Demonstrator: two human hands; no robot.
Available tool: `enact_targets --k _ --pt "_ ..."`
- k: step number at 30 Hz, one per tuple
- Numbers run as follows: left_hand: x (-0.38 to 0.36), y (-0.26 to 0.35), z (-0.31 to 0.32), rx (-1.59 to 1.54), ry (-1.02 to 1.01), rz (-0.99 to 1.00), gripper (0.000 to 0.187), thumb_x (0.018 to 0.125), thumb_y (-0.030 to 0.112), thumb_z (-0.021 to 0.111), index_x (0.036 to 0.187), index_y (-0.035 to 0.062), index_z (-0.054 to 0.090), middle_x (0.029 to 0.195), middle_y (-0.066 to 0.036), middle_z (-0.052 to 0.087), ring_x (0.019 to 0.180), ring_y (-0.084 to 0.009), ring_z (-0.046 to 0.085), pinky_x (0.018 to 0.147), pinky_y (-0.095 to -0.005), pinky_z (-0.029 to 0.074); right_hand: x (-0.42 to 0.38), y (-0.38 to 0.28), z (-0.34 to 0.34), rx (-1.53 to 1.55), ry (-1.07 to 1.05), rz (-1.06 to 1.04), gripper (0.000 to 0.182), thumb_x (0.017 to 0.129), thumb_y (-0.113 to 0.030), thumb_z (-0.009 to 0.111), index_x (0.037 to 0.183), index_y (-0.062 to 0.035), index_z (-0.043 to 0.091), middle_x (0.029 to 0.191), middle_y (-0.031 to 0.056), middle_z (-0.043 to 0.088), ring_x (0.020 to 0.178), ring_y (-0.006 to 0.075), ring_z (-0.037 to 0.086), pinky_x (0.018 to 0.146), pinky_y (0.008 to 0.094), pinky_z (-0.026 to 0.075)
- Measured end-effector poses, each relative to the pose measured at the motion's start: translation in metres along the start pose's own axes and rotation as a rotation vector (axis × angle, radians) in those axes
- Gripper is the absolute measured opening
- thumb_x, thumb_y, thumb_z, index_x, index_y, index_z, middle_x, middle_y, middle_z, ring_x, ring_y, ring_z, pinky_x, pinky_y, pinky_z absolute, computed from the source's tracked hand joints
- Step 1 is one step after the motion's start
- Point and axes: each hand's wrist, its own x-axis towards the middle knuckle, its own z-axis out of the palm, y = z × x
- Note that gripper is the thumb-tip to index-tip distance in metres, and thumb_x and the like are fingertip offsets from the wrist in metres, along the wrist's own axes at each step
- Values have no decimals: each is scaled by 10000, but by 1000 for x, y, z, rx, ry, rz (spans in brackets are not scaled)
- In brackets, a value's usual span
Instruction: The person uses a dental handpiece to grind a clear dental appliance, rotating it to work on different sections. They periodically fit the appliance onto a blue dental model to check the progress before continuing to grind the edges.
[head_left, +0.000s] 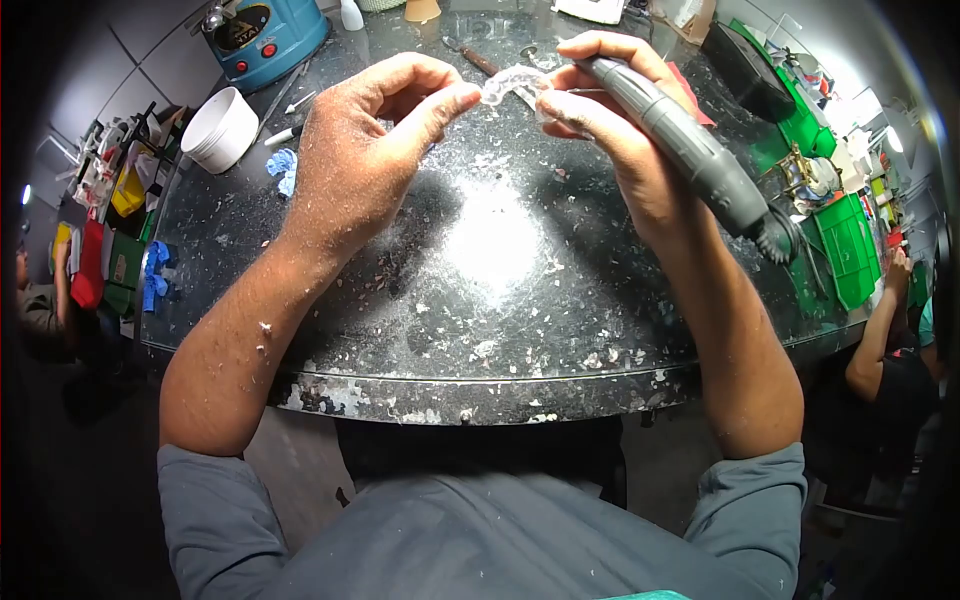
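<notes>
A clear, arch-shaped dental splint (pixel 518 80) is held up between my hands over the far part of the bench. My left hand (pixel 370 140), dusted with white specks, is closed in a pinch on one end of it. Thumb and fingers of my right hand (pixel 615 110) are closed at the other end. A grey rotary handpiece (pixel 680 130) also rests in my right hand, its cord end pointing down and right. Its working tip is hidden behind the fingers. Just beyond the splint lies a brown-handled knife (pixel 475 58).
White debris covers the dark bench (pixel 480 330). To the left stand a white tub (pixel 222 130) and a blue machine (pixel 265 45); blue scraps (pixel 283 170) lie nearby. Green trays (pixel 845 245) and a brass-coloured device (pixel 805 178) are at right. Other people sit at both sides.
</notes>
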Motion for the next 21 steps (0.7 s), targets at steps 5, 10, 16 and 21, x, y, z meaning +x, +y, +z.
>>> enact_targets --k 5,10,16,21 --pt "6 -13 -15 -136 -76 -59 207 954 225 613 903 46 701 763 -6 649 679 -65 571 644 -230 473 0 1 1 106 45 82 316 833 -32 704 1117 -31 564 894 81 636 819 157 661 770 303 580" --pt "-1 -1 7 -97 -42 23 314 972 300 560 1096 45 695 976 -61 707 883 -101 631 769 -253 483 -3 -4 4 111 13 105 325 847 -35 696 1132 -17 541 931 107 646 854 178 670 799 323 584" --pt "1 -9 3 -428 -128 -127 290 941 249 602 1101 24 691 1027 -81 707 903 -109 629 827 -253 457 -5 -8 7 217 -6 180 354 872 -52 678 1166 6 491 947 136 654 862 188 675 820 322 580" --pt "-4 -9 8 -488 -76 -102 250 896 181 674 1081 15 700 1034 -86 707 915 -112 634 838 -257 468 -11 -11 14 275 -28 245 354 878 -52 671 1171 5 481 951 139 655 859 193 678 831 320 581"
